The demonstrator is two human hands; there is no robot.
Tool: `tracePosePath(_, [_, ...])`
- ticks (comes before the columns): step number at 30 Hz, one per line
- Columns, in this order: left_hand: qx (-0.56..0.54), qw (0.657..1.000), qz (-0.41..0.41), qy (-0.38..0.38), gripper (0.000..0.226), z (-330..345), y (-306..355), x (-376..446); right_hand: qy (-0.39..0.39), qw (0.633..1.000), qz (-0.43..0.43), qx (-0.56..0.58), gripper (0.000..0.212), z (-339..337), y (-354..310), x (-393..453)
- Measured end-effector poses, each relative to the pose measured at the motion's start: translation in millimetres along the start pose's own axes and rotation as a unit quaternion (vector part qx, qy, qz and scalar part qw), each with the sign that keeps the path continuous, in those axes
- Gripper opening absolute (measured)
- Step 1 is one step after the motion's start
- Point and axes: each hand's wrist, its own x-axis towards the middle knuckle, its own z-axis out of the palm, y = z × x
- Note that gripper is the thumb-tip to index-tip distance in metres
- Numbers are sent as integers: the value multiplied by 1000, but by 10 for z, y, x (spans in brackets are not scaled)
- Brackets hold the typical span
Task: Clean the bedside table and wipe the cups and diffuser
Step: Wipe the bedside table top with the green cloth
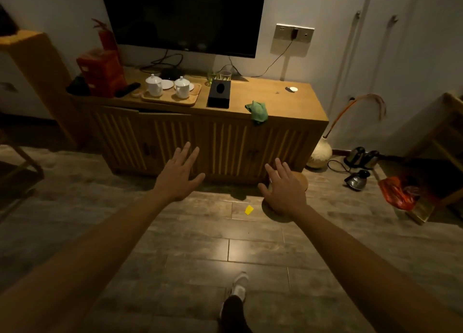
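A wooden cabinet stands under a wall TV. On its left part a wooden tray carries two white lidded cups and saucers. Two glass cups stand behind a black tissue box. A crumpled green cloth lies at the cabinet's front edge. My left hand and my right hand stretch forward over the floor, fingers spread, holding nothing, well short of the cabinet. A round wooden-looking object on the floor is partly hidden behind my right hand.
A red box stack and a remote sit at the cabinet's left end. On the floor to the right are a vase, kettles with a cord, and an orange bag. A yellow scrap lies on the floor.
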Motion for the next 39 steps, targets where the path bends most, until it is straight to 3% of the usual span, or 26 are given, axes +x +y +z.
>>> tracePosePath(11, [-22,999,-27,-23,80,328,-40,2556,-98,988,49,107,71,116,728,2490])
tracePosePath(19, [-33,997,-40,-61,80,612,-139,4143,-113,986,48,113,69,393,1114,4020])
tracePosePath(25, [-48,995,-17,-83,79,870,-184,5324,-136,982,53,119,72,645,1357,5123])
tracePosePath(30, [-72,988,16,-133,80,1167,-181,6432,-155,963,110,192,70,895,1526,6137])
tracePosePath(39, [-100,972,29,-210,86,1710,119,7472,-213,930,187,234,74,1494,1841,6801])
